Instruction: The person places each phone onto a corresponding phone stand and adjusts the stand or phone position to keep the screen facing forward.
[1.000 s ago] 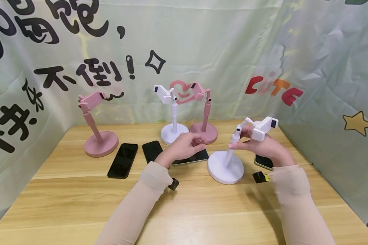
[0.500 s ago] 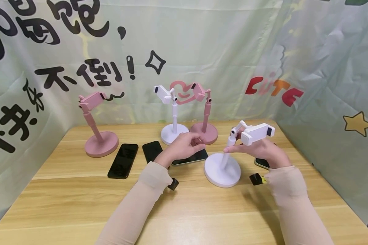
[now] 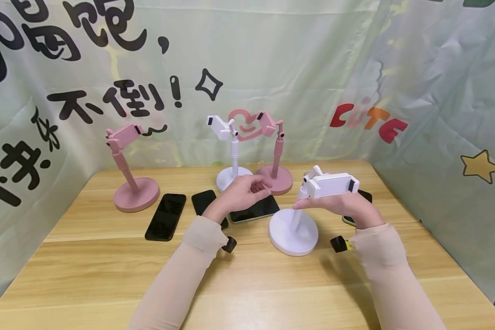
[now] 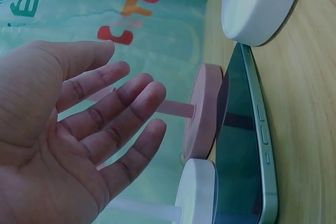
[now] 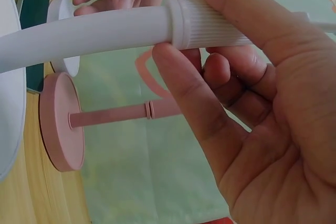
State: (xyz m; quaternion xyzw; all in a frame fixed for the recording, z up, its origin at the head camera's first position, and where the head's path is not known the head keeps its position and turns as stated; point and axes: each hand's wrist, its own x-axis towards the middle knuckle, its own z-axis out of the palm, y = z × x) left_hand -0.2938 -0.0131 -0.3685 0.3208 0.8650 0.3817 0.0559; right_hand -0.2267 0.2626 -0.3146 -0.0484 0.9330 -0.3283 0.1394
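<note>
My right hand point(image 3: 346, 205) grips the ribbed upper pole of a white phone stand point(image 3: 294, 233). In the right wrist view, the thumb and fingers curl round that pole point(image 5: 121, 31). The stand's round base is low over the table, and its clamp faces forward above the hand. My left hand point(image 3: 242, 192) hovers with relaxed, slightly bent fingers over a dark-screened smartphone point(image 3: 255, 210). In the left wrist view, the palm point(image 4: 63, 145) holds nothing, and the phone point(image 4: 239, 145) lies beyond the fingertips.
Behind the left hand stand another white phone stand point(image 3: 234, 156) and a pink one point(image 3: 278, 160). A second pink stand point(image 3: 136, 195) is at the left. Black phones point(image 3: 166, 217) point(image 3: 204, 201) lie nearby; one more phone point(image 3: 365, 196) is partly hidden behind the right hand.
My right hand has drawn the white stand left and a little nearer, and its clamp has turned to face more toward me. The left hand has shifted slightly left.
</note>
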